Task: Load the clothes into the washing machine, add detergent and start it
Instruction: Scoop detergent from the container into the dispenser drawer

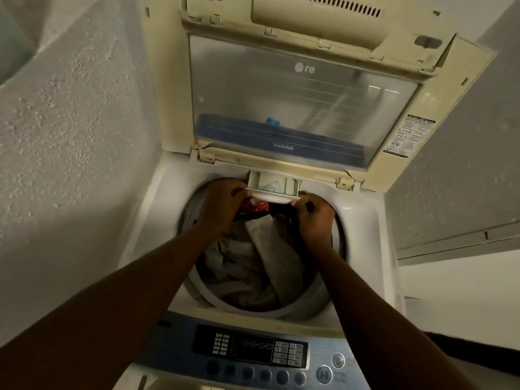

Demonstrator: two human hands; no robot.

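Gripping the pulled-out detergent drawer [271, 190] at 12 o'clock of the clothes-filled drum [253, 277], left hand [222, 204] and right hand [313, 218] both closed on its front edge.

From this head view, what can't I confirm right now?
- Detergent drawer: fill level unclear; interior small, blurred.
- Red packet: mostly hidden by left hand and the drawer.
- Control panel: labels and display too dim, blurred.
- Clothes: load depth hidden by arms.
- Right hand: fingertips hidden under the drawer.

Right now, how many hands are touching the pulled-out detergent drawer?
2. The left hand grips the left end of the detergent drawer; the right hand pinches its right front corner. Both reach over the clothes in the drum.
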